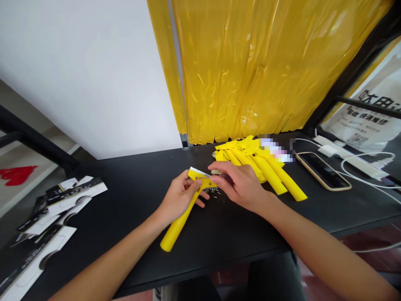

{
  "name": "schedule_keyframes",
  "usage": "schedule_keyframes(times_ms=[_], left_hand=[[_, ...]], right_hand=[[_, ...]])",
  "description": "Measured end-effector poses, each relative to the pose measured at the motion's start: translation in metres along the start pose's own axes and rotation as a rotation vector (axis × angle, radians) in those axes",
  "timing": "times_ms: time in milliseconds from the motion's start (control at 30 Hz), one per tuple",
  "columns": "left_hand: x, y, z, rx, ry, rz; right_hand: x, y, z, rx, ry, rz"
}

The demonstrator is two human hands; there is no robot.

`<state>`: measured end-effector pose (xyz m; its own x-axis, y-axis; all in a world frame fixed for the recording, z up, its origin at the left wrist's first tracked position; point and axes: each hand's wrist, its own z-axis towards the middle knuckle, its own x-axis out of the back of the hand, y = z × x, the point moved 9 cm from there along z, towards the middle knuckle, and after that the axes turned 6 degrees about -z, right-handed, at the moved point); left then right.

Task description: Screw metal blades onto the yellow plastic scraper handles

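- Gripping, head view: left hand closed on the yellow tool, thumb against its wide end; handle slants out below the hand toward the near table edge.
- Right hand right of the tool's wide end; thumb and forefinger pinched on a small object, identity unclear.
- Small metal parts on the black table, between the hands.
- Yellow pile beyond right hand.

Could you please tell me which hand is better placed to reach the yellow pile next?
Probably the right hand: it is nearer the yellow pile, though it seems to hold a thin metal tool. The left hand is farther away and grips the yellow piece.
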<state>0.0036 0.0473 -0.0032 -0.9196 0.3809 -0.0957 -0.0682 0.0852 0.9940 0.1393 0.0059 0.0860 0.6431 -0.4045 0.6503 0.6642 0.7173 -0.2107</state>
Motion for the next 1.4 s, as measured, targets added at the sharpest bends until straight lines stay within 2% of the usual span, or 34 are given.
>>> schedule_keyframes(times_ms=[133,267,500,567,800,967,1167,1300,1400], left_hand=[[-0.005,-0.004,-0.001,0.026,-0.035,-0.013],[-0.010,-0.004,-0.003,0.044,-0.068,-0.026],[-0.007,-0.001,-0.003,0.097,-0.096,0.018],[-0.004,0.003,-0.002,0.084,-0.083,0.012],[-0.002,0.007,-0.003,0.076,-0.051,-0.031],[-0.003,-0.002,0.000,0.049,-0.079,-0.047],[0.003,-0.014,0.004,0.082,-0.002,-0.130],[0.003,-0.019,0.003,0.111,0.002,-0.175],[0.003,-0.021,0.004,0.116,0.007,-0.194]], right_hand=[[0.001,-0.001,0.001,-0.001,-0.006,-0.022],[0.003,-0.012,0.004,0.090,-0.045,-0.071],[-0.007,-0.024,0.003,0.172,-0.229,-0.112],[-0.008,-0.026,0.002,0.193,-0.226,-0.110],[0.002,-0.002,0.002,-0.007,-0.109,-0.017],[0.003,-0.006,0.003,0.019,-0.102,0.023],[-0.006,0.010,0.002,-0.125,-0.138,-0.051],[-0.006,0.001,0.003,-0.050,-0.107,-0.029],[-0.009,-0.004,0.004,-0.025,-0.150,-0.040]])
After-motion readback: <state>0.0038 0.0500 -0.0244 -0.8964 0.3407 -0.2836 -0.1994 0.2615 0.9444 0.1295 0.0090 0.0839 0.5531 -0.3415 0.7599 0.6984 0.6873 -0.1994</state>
